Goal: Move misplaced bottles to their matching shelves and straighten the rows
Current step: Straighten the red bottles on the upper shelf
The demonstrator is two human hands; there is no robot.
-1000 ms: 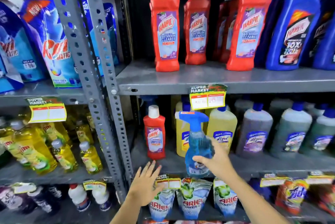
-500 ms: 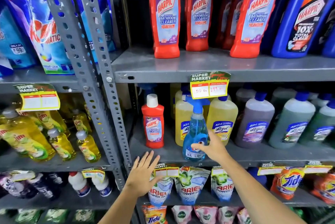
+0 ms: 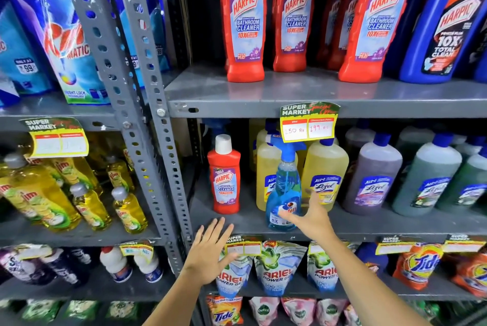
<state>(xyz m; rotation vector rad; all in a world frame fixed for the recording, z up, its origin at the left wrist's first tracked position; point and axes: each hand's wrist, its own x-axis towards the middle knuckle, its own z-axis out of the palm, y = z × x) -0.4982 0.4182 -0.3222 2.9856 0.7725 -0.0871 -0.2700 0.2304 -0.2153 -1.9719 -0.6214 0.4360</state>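
A blue spray bottle (image 3: 284, 194) stands upright at the front of the middle shelf (image 3: 369, 225), before the yellow Lizol bottles (image 3: 325, 170). My right hand (image 3: 309, 216) is beside its base with fingers spread; only the thumb touches the lower label. A small red Harpic bottle (image 3: 224, 175) stands alone at the left end of the same shelf. Below it, my left hand (image 3: 210, 252) hovers open in front of the shelf edge, holding nothing. Large red Harpic bottles (image 3: 245, 17) line the shelf above.
Purple and green Lizol bottles (image 3: 371, 175) fill the middle shelf's right side. Blue Harpic bottles (image 3: 442, 22) stand at the upper right. A perforated grey upright (image 3: 137, 104) divides the bays; yellow Vim bottles (image 3: 39, 194) sit left. Ariel pouches (image 3: 276, 270) hang below.
The spray bottle has been set down on the middle shelf, and my right hand has loosened from a grip to spread fingers. The camera has moved closer; my left hand rose slightly.
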